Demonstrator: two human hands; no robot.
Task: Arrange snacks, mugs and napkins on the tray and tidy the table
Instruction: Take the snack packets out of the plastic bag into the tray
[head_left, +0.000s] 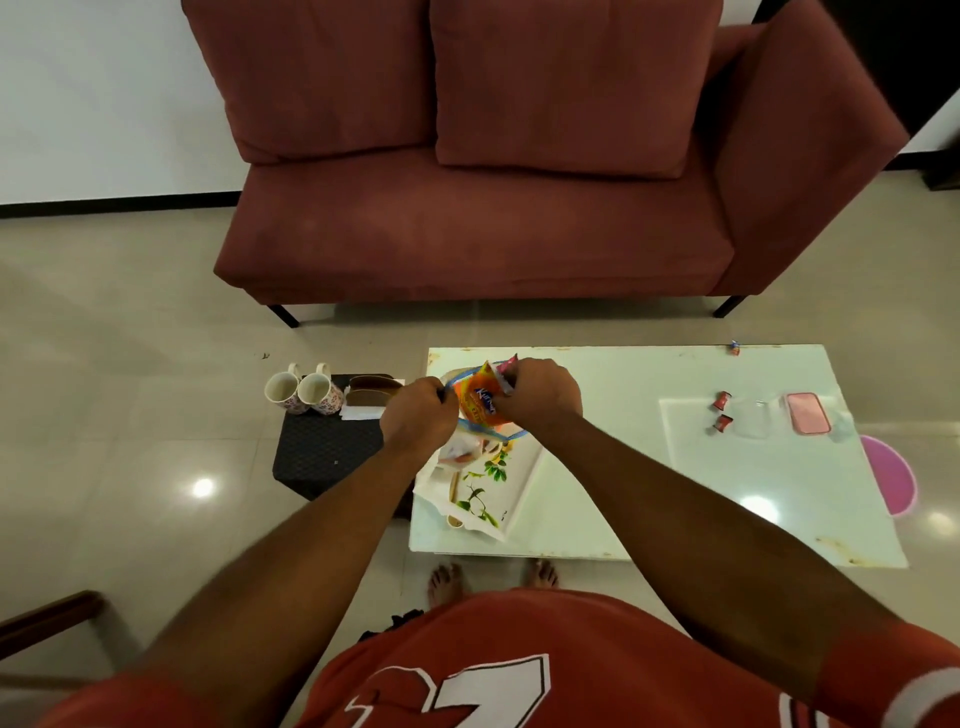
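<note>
An orange snack packet (478, 401) is held up between both hands above a white bowl with a blue rim (511, 434). My left hand (418, 415) grips the packet's left edge and my right hand (540, 392) pinches its top right corner. The bowl stands at the far end of a white tray with a leaf pattern (511, 480) on the left part of the white table (623, 374). Two floral mugs (304, 389) and white napkins (358, 412) sit on a dark stool (327, 447) left of the table. My forearms hide part of the tray.
Two small red wrapped sweets (722, 410), a clear container (753, 418) and a pink lid (808, 413) lie on the table's right side. Another sweet (735, 348) lies at the far edge. A red sofa (493, 208) stands beyond; a pink round thing (888, 475) pokes out on the right.
</note>
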